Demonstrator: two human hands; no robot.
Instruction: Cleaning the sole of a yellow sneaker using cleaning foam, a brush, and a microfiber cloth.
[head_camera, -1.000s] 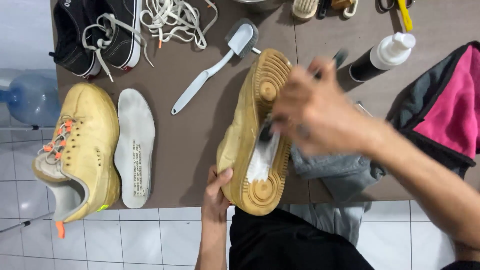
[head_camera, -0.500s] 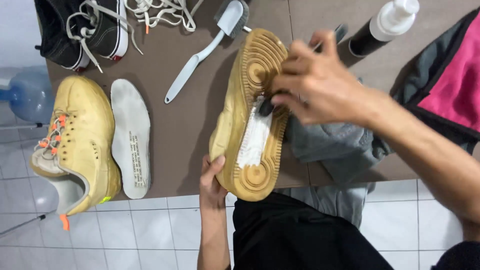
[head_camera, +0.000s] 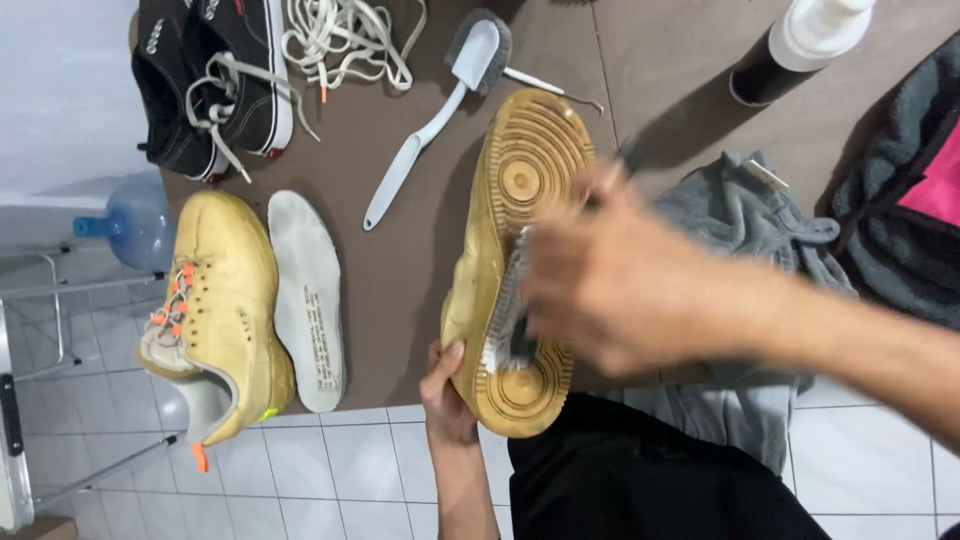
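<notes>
A shoe-cleaning workspace, likely in a home. The brown tabletop (head_camera: 420, 260) carries shoes (head_camera: 215, 310), an insole (head_camera: 305, 300), loose laces (head_camera: 345, 40) at 12 o'clock, a brush (head_camera: 430, 110) and a spray bottle (head_camera: 790, 45) at 1 o'clock. White floor tiles (head_camera: 330, 480) and a water jug (head_camera: 135, 220) at 9 o'clock suggest a domestic room.

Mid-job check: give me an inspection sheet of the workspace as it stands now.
Surface: brown table, near edge over white floor tiles.
Job's things: tan shoe sole-up; brush on the foamy sole.
Clutter: second tan shoe, white insole, black sneakers, laces, long-handled brush, bottle, grey cloth.
Grippers: left hand grips the shoe's heel; right hand, blurred, holds the brush.
Cables: nothing seen.
Surroundings: water jug, metal frame.
</notes>
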